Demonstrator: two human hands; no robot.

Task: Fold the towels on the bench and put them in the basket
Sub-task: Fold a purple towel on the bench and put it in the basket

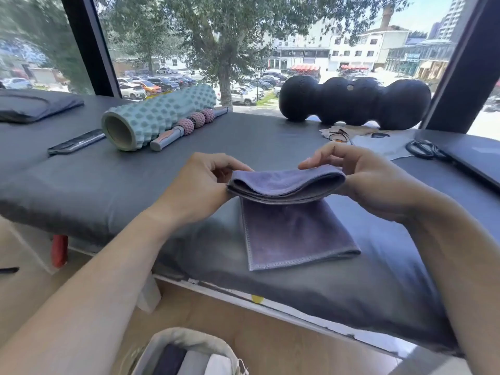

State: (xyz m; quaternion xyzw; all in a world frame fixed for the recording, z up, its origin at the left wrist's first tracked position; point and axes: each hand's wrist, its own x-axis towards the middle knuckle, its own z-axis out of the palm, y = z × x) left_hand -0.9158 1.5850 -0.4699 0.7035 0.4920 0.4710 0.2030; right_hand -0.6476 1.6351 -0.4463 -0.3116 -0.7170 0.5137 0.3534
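Both hands are busy with the purple towel point(292, 209) near the front edge of the bench point(81, 182). The left hand point(200, 185) pinches one end of the folded-over top part, the right hand point(359, 174) pinches the other, so the fold runs left to right between them while the lower half lies flat on the bench. The basket point(186, 345) sits on the floor below the bench's front edge (already some folded towels in it), closer to the left arm, so I'd guess one more fold toward the near edge, then down-left.
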